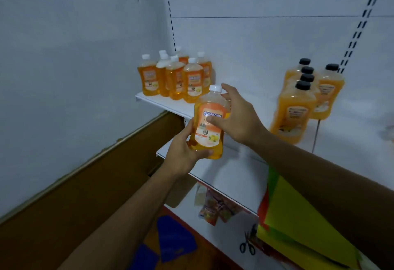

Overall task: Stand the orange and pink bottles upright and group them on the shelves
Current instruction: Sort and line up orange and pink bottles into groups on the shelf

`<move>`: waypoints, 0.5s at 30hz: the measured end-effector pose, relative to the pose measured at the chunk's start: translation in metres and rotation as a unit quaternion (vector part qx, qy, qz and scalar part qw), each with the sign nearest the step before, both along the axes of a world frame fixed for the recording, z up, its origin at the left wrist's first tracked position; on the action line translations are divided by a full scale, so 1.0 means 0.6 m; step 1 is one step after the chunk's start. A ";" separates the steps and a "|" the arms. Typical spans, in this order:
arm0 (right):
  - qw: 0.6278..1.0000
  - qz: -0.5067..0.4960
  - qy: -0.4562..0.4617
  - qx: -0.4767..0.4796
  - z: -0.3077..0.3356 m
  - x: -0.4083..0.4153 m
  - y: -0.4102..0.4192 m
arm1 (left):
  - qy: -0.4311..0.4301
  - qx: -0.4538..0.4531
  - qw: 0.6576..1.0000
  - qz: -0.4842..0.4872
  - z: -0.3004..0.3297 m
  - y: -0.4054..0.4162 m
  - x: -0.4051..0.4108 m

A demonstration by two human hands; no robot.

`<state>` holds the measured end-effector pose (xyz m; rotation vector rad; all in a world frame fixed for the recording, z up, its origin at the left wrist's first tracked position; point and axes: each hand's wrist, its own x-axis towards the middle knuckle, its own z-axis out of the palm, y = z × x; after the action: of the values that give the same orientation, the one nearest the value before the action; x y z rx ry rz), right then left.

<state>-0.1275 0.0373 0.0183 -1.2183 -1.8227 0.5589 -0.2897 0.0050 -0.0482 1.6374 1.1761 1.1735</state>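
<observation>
Both hands, left hand [183, 148] and right hand [236, 116], grip an upright orange bottle [210, 124] (white-capped) above the shelf edge [213, 176].

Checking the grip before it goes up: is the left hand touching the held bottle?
Touching: the head view shows the left hand wrapped around the held bottle's base.

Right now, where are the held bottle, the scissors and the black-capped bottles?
held bottle [210, 124]: head view, on its orange label.
scissors [247, 246]: head view, at the pivot above the handle loops.
black-capped bottles [295, 114]: head view, on the front bottle's body.
</observation>
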 end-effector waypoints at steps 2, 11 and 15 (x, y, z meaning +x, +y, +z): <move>1.000 0.004 -0.006 0.008 -0.004 -0.029 0.033 | 0.012 0.008 1.000 0.008 -0.006 0.029 -0.029; 0.995 0.025 -0.056 0.074 -0.031 -0.091 0.222 | 0.040 0.025 0.996 0.074 -0.046 0.213 -0.083; 0.993 0.033 -0.086 0.077 -0.033 -0.119 0.314 | 0.066 0.027 0.989 0.127 -0.053 0.296 -0.107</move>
<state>-0.1990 0.2254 -0.0015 -1.1336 -2.0176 0.3507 -0.3536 0.1825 -0.0800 1.6627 1.4823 1.2794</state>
